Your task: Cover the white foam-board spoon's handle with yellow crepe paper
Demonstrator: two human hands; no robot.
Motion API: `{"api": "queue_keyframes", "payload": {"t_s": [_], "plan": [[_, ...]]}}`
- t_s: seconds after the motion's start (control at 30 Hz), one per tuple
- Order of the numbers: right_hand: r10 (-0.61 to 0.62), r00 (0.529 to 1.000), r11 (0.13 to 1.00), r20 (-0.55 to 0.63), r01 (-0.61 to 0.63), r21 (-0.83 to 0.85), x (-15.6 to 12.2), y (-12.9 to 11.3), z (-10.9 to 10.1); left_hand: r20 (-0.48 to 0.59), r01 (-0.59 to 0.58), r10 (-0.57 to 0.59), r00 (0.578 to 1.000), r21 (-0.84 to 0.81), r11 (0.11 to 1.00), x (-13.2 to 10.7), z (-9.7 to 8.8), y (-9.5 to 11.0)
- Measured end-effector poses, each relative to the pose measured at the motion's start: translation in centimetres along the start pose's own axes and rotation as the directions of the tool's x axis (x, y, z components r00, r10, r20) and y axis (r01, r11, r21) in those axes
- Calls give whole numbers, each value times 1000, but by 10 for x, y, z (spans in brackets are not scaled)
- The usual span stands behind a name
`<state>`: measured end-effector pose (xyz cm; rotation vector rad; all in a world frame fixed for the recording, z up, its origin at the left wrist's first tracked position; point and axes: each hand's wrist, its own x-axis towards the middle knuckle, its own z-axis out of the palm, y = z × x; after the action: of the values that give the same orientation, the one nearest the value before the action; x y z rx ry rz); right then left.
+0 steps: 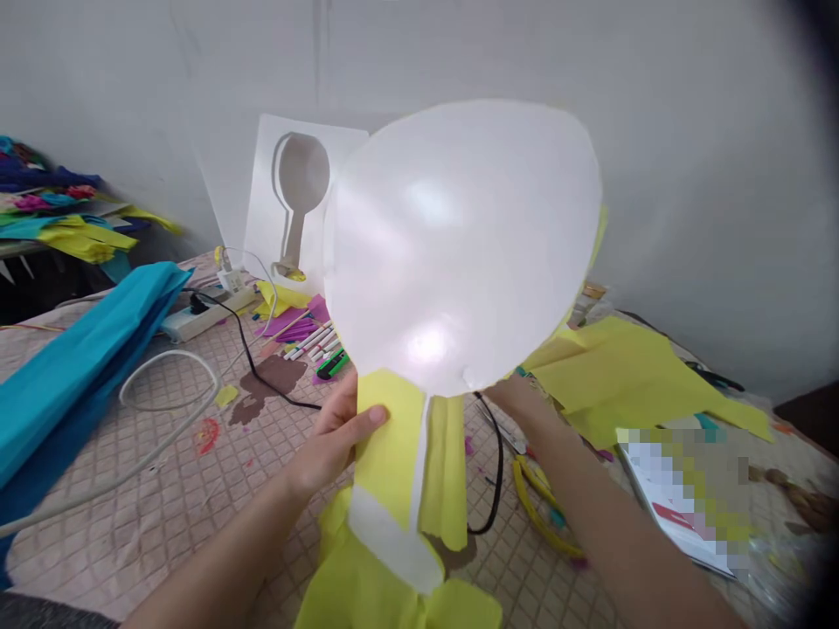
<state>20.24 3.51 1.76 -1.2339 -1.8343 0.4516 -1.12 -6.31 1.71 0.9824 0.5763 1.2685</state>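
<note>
A large white paddle-shaped cutout, round at the top with a handle below, stands upright before me. Yellow paper covers part of the handle, and some yellow shows behind the right rim. My left hand is closed around the handle, its thumb pressed on the yellow paper. Behind the lower right of the round part is my right hand; its fingers are hidden by the cutout. More yellow paper hangs loosely around the white bottom end of the handle.
Against the wall leans a white board with a paddle-shaped hole. Blue paper, a power strip and cables lie left. A green cutter is near markers. Yellow-handled scissors, yellow sheets and a booklet lie right.
</note>
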Motion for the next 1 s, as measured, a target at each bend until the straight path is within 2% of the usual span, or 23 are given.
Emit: {"api": "queue_keyframes", "payload": {"t_s": [0.07,0.13,0.3,0.4,0.5,0.57,0.63,0.7,0.77,0.9,1.0], "plan": [[95,995,976,-15,-90,199,5,4,-22,-8,4,-4,1000,-14,1000,3,1,-1],[184,982,909,-41,-154,388,6,5,-44,-26,2,-2,1000,-24,1000,8,2,-2],[314,944,700,-102,-157,697,-8,-5,-82,-38,72,-70,997,44,996,18,4,-7],[386,920,573,-65,-185,798,-25,-19,-90,-58,121,-113,992,155,981,21,4,-12],[467,884,490,-7,-252,835,-41,-35,-82,-73,119,-103,992,281,952,23,3,-20],[457,887,510,71,-326,796,-47,-44,-67,-81,124,-101,992,359,925,23,3,-25],[395,900,578,184,-399,712,-50,-50,-49,-91,137,-110,990,399,907,22,4,-28],[325,914,680,244,-405,611,-49,-53,-32,-91,154,-128,988,397,905,22,5,-29],[279,926,750,254,-376,545,-46,-54,-20,-85,159,-137,987,379,912,22,6,-30],[265,927,773,266,-369,516,-38,-53,-9,-54,144,-133,990,330,933,23,7,-32],[265,920,766,287,-382,517,-35,-53,-7,-75,154,-137,988,323,934,23,8,-32]]}}
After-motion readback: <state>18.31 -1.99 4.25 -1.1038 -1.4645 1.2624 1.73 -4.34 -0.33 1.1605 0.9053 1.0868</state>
